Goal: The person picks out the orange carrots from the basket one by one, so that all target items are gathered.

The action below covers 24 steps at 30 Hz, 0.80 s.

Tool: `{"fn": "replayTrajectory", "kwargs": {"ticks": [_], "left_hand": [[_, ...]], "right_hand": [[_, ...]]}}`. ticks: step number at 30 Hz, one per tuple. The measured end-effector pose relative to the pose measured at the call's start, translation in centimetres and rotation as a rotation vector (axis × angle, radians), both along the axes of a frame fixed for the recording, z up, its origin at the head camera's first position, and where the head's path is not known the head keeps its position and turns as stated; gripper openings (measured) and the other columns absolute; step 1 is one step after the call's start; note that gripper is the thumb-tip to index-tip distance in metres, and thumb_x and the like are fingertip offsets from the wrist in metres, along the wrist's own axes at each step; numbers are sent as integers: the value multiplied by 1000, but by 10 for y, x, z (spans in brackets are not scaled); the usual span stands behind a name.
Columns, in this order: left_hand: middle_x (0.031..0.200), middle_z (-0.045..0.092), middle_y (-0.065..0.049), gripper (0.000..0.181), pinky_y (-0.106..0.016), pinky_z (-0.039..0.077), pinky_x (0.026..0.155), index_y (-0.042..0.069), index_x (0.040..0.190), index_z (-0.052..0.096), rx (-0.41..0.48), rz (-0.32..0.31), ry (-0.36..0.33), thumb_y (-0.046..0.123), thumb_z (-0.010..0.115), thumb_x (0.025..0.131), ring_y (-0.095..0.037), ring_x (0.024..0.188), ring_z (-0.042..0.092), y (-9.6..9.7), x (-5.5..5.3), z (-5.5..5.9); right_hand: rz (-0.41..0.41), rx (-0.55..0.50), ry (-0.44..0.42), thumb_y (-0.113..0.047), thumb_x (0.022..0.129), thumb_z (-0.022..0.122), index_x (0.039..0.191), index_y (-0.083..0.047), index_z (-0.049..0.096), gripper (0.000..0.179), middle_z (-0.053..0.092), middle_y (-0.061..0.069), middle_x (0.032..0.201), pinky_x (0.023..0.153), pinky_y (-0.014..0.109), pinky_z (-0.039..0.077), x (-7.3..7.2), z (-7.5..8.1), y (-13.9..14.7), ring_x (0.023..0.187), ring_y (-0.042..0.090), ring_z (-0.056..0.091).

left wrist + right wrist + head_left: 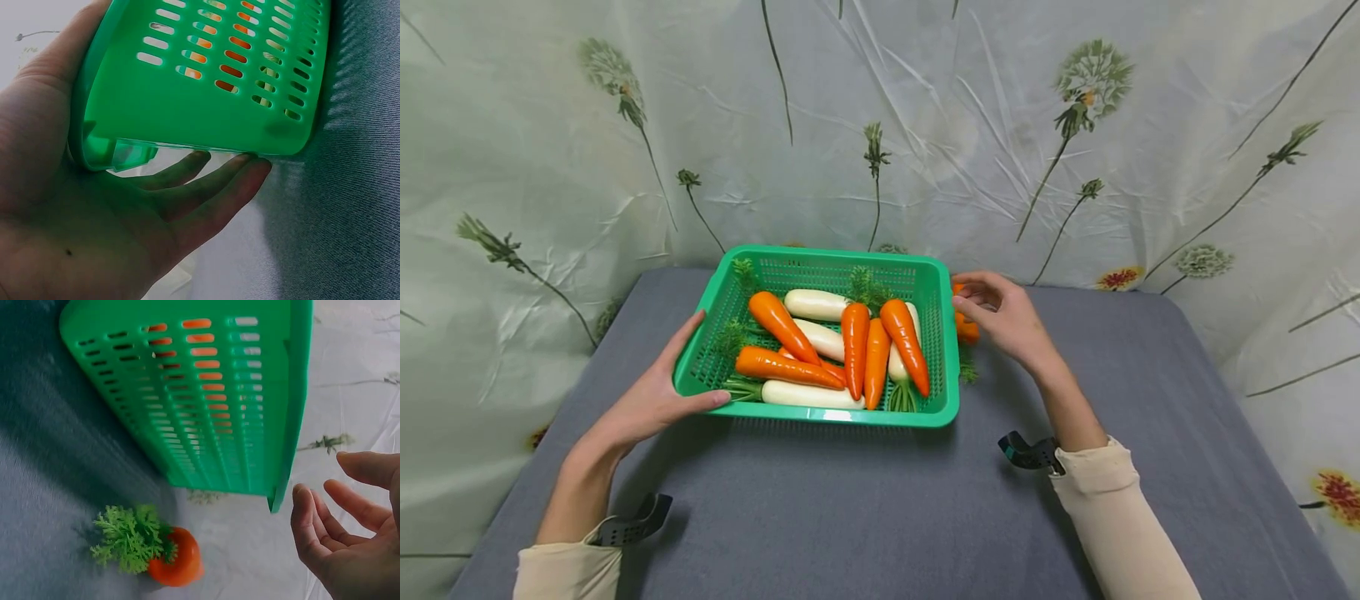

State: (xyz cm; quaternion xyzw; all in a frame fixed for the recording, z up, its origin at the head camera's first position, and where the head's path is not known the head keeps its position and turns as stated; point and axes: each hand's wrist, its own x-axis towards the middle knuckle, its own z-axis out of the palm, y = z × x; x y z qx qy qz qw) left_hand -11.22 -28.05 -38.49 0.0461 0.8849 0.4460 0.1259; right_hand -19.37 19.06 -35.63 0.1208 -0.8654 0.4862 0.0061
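Observation:
A green plastic basket [850, 418] stands on the cloth, holding several orange carrots [782, 325] and white radishes [816, 394] with green tops. My left hand [655, 396] grips its front left corner, thumb at the front rim and fingers along the left side; the left wrist view shows the fingertips against the outer wall. By the right rim is my right hand [1000, 317], fingers loosely bent and holding nothing. In the right wrist view that hand [350, 519] is apart from the rim. Outside the basket lies another carrot [178, 559] with leafy greens, partly hidden in the head view.
A grey cloth [865, 508] covers the table. Behind it hangs a pale curtain [940, 125] printed with flowers, close to the basket's back. Each wrist wears a black band [632, 521].

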Motion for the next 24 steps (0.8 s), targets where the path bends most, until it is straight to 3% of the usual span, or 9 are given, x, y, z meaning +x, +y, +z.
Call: {"fn": "replayTrajectory", "kwargs": {"ticks": [4,8,14,24], "left_hand": [[176,-1,-17,116,-42,35,101,50,163,-10,0,2,1,32,80,92,-40,138,34,0,0,0],[176,0,-17,116,-39,34,101,50,163,-10,9,3,1,32,80,92,-39,138,34,0,0,0],[176,1,-17,116,-33,34,99,50,163,-9,19,4,5,31,80,91,-39,137,35,0,1,-1],[175,1,-19,116,-52,35,104,49,163,-10,14,8,1,32,80,91,-41,138,33,1,1,0]], "right_hand": [[41,-28,-13,-19,103,67,140,-3,61,41,66,19,127,91,33,54,0,1,-8,112,31,65],[71,-46,-32,-17,102,67,142,-3,59,43,65,21,131,93,45,55,0,2,-16,116,33,65],[120,-51,-52,-18,101,69,144,-7,57,47,60,22,141,90,41,54,0,5,-25,120,33,66],[220,-75,-76,-12,100,69,148,-2,50,52,52,23,149,99,51,55,-4,6,-39,133,39,59]]}}
